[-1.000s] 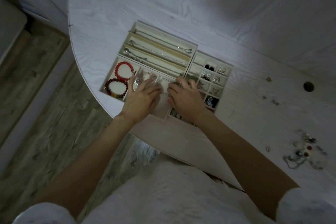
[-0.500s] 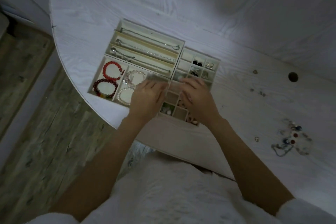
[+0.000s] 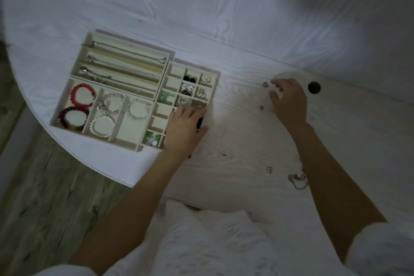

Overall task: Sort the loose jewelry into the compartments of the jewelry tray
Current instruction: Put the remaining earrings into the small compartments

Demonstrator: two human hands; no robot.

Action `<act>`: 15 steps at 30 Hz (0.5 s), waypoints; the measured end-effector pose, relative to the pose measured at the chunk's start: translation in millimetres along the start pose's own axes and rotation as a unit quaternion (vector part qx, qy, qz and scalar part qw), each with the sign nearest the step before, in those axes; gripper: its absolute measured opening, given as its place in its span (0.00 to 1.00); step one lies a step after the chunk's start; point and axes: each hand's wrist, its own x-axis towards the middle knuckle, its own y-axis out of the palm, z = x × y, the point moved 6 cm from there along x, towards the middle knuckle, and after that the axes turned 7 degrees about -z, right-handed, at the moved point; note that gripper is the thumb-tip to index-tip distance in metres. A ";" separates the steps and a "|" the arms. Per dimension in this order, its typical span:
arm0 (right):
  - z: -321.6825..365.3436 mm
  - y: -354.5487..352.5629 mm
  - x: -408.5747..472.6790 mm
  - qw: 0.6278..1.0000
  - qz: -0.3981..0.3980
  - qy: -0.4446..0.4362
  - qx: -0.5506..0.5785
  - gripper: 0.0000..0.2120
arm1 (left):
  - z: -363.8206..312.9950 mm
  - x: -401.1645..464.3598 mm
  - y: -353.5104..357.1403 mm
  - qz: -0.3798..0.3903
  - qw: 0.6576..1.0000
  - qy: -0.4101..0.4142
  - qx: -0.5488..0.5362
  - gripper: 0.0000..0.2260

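Several tiny loose jewelry pieces (image 3: 265, 84) on tabletop (image 3: 235, 141): light, slippery, likely need fingertip pinch. Right hand (image 3: 289, 101) spread, empty, beside them; left hand (image 3: 184, 130) flat on jewelry tray (image 3: 215, 78).

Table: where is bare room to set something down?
Free: the far table beyond the tray, and the strip between tray and right hand. Crowded: loose bits by that hand, and the chain pile near the right forearm.

— What lay under it all?
— A white wood-grain table (image 3: 224, 18), its curved edge running toward the lower left, with a round dark hole (image 3: 314, 87) at right.
— And beyond?
— Grey plank floor (image 3: 44, 186), lower left.
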 end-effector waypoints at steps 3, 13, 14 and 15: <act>0.2 18.4 21.9 0.999 0.033 -0.026 0.012 0.11 | -4.0 -1.5 -1.0 -0.020 1.000 -0.003 0.018 0.18; 42.0 43.5 1.7 0.966 0.097 -0.237 -0.039 0.05 | -5.1 -6.9 0.4 -0.048 0.997 -0.006 0.057 0.18; 43.4 44.1 0.3 0.964 0.101 -0.243 -0.027 0.05 | -6.6 -6.3 0.7 -0.051 0.997 -0.001 0.053 0.18; 46.3 45.2 -1.8 0.963 0.103 -0.248 -0.014 0.05 | -6.7 -6.6 0.3 -0.053 0.997 0.002 0.047 0.17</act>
